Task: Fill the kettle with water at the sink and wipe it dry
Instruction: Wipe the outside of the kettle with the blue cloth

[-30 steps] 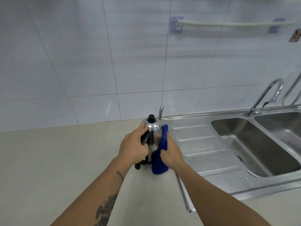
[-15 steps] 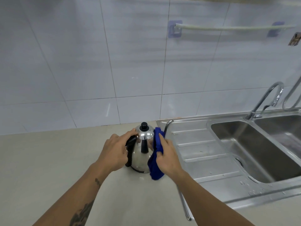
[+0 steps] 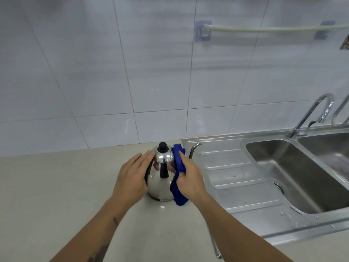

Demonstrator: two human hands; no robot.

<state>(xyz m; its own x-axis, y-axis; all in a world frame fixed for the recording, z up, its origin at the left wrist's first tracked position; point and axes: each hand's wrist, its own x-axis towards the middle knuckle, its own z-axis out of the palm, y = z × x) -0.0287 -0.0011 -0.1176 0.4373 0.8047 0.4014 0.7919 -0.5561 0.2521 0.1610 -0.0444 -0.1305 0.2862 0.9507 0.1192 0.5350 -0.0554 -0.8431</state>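
Where cloth (image 3: 178, 174) covers — kettle (image 3: 160, 178) side hidden

My left hand (image 3: 132, 178) covers the kettle (image 3: 162, 178) handle; the blue cloth (image 3: 178, 174) under my right hand (image 3: 190, 179) hides its far side and spout base. Right of that hand, the second sink basin (image 3: 328, 148) is cut off by the frame edge.

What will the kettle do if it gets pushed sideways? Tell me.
The kettle would probably slide rather than tip: its body is wide and low on the smooth counter. Its polished steel looks slippery, and droplets lie near its base. If filled, it likely feels heavy.
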